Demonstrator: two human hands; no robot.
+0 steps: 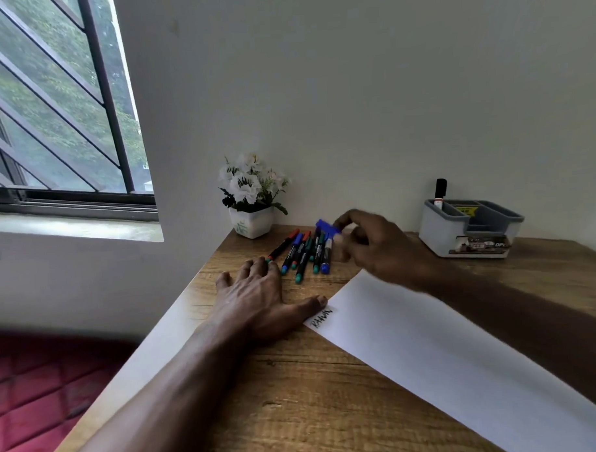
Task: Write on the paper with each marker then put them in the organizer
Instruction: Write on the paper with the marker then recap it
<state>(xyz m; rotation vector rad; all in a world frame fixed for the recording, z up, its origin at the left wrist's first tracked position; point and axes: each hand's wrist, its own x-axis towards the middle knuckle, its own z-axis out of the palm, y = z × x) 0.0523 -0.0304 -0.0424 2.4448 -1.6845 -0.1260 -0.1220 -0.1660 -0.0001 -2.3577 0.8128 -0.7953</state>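
Paper (429,339), corner nr. thumb: black handwritten word, approx. "RAAWN" (blurred). Organizer (437,231), front label (481,245): "OPE…", remainder illegible; yellow sticker (466,209) unreadable.

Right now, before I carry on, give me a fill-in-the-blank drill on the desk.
1. The held marker, pinched by the right hand, is ____ in colour.
2. Counting the black-capped marker, the organizer holds ____ marker in all.
3. The writing on the paper is in ____ ink.
4. Of the left hand, only the ____ reaches the paper.

Missing words: blue; one; black; thumb.
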